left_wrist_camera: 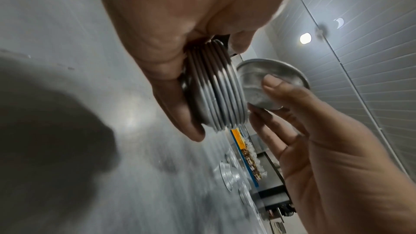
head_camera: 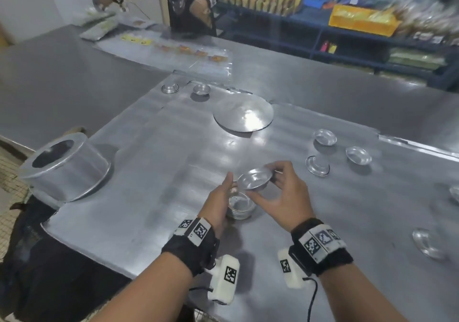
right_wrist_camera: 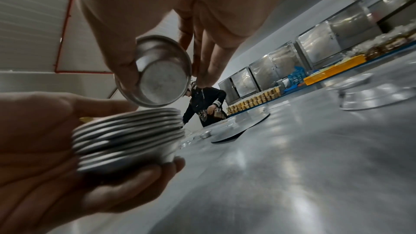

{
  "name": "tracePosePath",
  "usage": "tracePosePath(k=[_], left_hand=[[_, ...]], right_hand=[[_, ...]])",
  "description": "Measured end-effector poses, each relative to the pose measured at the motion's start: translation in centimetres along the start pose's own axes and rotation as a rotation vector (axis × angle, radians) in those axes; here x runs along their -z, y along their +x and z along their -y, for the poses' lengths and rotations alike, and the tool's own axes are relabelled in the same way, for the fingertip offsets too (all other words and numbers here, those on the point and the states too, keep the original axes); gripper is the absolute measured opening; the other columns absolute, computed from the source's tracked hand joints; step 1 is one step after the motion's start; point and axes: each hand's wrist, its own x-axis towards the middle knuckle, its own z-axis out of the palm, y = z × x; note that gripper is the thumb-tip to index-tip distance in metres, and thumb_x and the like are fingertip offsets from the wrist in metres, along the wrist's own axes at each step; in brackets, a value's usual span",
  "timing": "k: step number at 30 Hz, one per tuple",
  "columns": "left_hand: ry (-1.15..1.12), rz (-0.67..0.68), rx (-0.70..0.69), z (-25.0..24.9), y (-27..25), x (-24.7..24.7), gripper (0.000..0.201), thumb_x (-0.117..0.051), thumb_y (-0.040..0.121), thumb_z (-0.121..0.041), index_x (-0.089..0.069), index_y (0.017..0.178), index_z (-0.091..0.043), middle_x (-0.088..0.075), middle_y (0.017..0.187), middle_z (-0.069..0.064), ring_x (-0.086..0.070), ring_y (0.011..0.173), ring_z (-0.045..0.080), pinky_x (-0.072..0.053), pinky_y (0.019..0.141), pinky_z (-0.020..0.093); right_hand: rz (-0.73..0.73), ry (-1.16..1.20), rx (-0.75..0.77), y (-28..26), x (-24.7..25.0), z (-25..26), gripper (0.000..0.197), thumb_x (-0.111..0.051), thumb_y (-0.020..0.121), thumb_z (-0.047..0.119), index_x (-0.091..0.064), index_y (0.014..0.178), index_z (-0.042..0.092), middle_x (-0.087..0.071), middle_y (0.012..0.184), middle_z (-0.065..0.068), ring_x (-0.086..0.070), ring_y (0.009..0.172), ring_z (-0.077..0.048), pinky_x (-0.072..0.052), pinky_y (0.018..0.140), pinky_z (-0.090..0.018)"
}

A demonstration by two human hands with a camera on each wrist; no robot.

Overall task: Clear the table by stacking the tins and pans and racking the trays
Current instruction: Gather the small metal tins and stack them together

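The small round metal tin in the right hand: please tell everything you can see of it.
The small round silver metal tin is shallow, with a flat base and a flared rim, dull and slightly scuffed. The right hand pinches it by the rim, tilted, just above the stack of nested tins held in the left hand.

Head camera looks down and forward from above over the steel counter (head_camera: 154,147), taking in both wrists and the far shelves. Left wrist camera sits very close under the left hand (left_wrist_camera: 180,29), rolled sideways, facing along the counter toward the wall and ceiling; right wrist camera sits low under the right hand (right_wrist_camera: 157,6), facing across the counter to the person in black (right_wrist_camera: 206,106). All three share the stack of tins (head_camera: 239,206) and the single tin (head_camera: 254,178) above it.
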Motion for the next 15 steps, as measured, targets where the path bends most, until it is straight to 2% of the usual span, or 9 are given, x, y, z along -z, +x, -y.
tracePosePath(k=[3,5,8,10,12,15], left_hand=[[-0.02,0.079,0.009,0.5,-1.0,-2.1,0.072,-0.056,0.084,-0.069,-0.069,0.123,-0.01,-0.069,0.121,0.02,-0.067,0.106,0.036,-0.048,0.102,0.052],[-0.028,0.121,0.022,0.9,-1.4,-3.3,0.064,-0.055,0.091,-0.062,-0.07,0.121,-0.007,-0.07,0.116,0.021,-0.067,0.102,0.034,-0.047,0.104,0.052],[0.047,0.167,0.012,1.5,-1.9,-4.7,0.054,-0.053,0.096,-0.054,-0.072,0.117,-0.008,-0.072,0.108,0.021,-0.07,0.094,0.032,-0.056,0.091,0.046],[0.082,0.189,-0.001,1.9,-2.1,-5.4,0.048,-0.056,0.096,-0.049,-0.073,0.114,-0.008,-0.073,0.1,0.019,-0.07,0.089,0.031,-0.057,0.082,0.041],[0.113,0.206,-0.013,2.3,-2.3,-6.1,0.039,-0.062,0.093,-0.038,-0.073,0.114,-0.008,-0.071,0.1,0.019,-0.068,0.088,0.031,-0.056,0.079,0.039],[0.158,0.226,-0.04,2.9,-2.2,-6.6,0.035,-0.066,0.08,-0.019,-0.071,0.112,-0.008,-0.068,0.101,0.023,-0.066,0.086,0.032,-0.052,0.075,0.04]], right_hand=[[-0.027,0.021,-0.011,-2.4,1.5,-0.7,0.065,-0.094,0.061,0.027,-0.05,0.109,0.032,-0.065,0.113,0.016,-0.065,0.105,-0.003,-0.053,0.096,-0.027],[-0.034,0.052,-0.011,-3.8,2.2,-1.2,0.065,-0.093,0.061,0.024,-0.047,0.105,0.036,-0.065,0.117,0.018,-0.065,0.108,-0.003,-0.052,0.098,-0.028],[-0.031,0.08,-0.014,-5.6,3.0,-1.8,0.062,-0.092,0.064,0.018,-0.046,0.103,0.033,-0.065,0.12,0.018,-0.065,0.11,-0.004,-0.052,0.099,-0.031],[-0.019,0.102,-0.031,-6.4,3.4,-2.2,0.059,-0.09,0.066,0.018,-0.047,0.105,0.029,-0.064,0.123,0.017,-0.064,0.112,-0.005,-0.052,0.1,-0.033],[0.0,0.131,-0.07,-7.1,3.8,-2.4,0.058,-0.089,0.067,0.019,-0.048,0.106,0.025,-0.062,0.127,0.018,-0.063,0.115,-0.003,-0.05,0.102,-0.033],[0.058,0.144,-0.119,-7.9,4.5,-2.4,0.061,-0.089,0.068,0.022,-0.05,0.115,0.023,-0.059,0.131,0.023,-0.059,0.118,0.003,-0.047,0.104,-0.027]])
